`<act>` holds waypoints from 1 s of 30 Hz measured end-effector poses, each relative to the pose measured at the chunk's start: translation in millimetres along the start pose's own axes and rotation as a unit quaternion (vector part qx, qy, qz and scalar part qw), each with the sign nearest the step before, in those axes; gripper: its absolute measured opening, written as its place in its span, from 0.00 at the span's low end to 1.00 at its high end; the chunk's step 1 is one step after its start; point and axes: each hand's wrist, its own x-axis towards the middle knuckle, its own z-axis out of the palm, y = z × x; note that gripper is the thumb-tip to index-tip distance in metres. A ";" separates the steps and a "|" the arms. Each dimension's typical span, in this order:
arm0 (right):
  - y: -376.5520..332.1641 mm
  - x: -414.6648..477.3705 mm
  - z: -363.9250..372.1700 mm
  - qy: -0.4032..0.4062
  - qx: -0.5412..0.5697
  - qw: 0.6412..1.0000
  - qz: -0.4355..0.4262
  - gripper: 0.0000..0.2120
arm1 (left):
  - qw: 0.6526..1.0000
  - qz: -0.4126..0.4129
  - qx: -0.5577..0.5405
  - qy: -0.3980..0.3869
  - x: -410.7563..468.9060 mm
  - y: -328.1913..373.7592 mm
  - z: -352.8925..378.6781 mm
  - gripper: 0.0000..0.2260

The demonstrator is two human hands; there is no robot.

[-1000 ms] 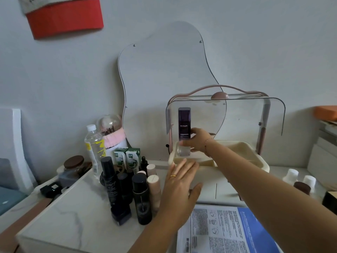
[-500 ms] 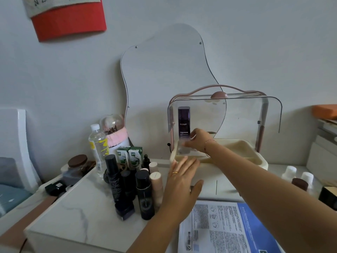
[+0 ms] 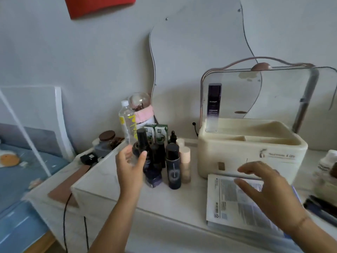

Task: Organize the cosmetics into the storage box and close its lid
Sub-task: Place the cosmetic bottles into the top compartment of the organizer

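Head: marble tabletop, grey wall, wavy mirror; left hand, right hand spread, holding nothing.

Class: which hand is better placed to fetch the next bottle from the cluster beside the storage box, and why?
Left, probably. The left hand is open right at the bottles, its thumb beside the tall dark bottle. The right hand hovers over the leaflet before the storage box, farther off.

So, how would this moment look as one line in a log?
left hand: open, beside dark bottles | right hand: open, above leaflet | purple bottle: upright in storage box | lid: open
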 end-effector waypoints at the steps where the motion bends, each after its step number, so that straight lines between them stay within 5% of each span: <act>1: 5.8 -6.6 5.6 -0.003 0.014 1.000 0.025 0.09 | 0.999 -0.032 0.003 -0.033 9.6 -11.6 1.2 0.20; 8: 28.7 -18.2 19.6 -0.013 0.081 0.994 0.074 0.09 | 0.982 -0.059 0.017 -0.180 45.8 -50.0 15.9 0.13; 14: 29.6 -18.3 20.8 -0.043 0.073 0.994 0.063 0.07 | 0.991 -0.010 -0.044 -0.126 40.4 -39.3 7.0 0.11; 20: 20.2 -14.4 14.3 -0.076 0.041 0.994 0.061 0.10 | 0.970 0.086 -0.206 -0.097 25.8 53.4 -22.3 0.10; 23: 2.3 -11.5 5.5 -0.055 0.076 0.995 0.036 0.13 | 0.955 0.118 -0.221 -0.159 -3.1 103.9 -20.0 0.10; 28: -37.1 7.7 -18.8 -0.064 0.187 0.978 -0.059 0.24 | 0.914 0.033 -0.190 -0.358 -68.8 131.5 32.2 0.12; 30: -38.4 17.9 -25.6 -0.059 0.193 0.978 -0.057 0.22 | 0.902 0.023 -0.173 -0.394 -87.8 133.8 52.5 0.16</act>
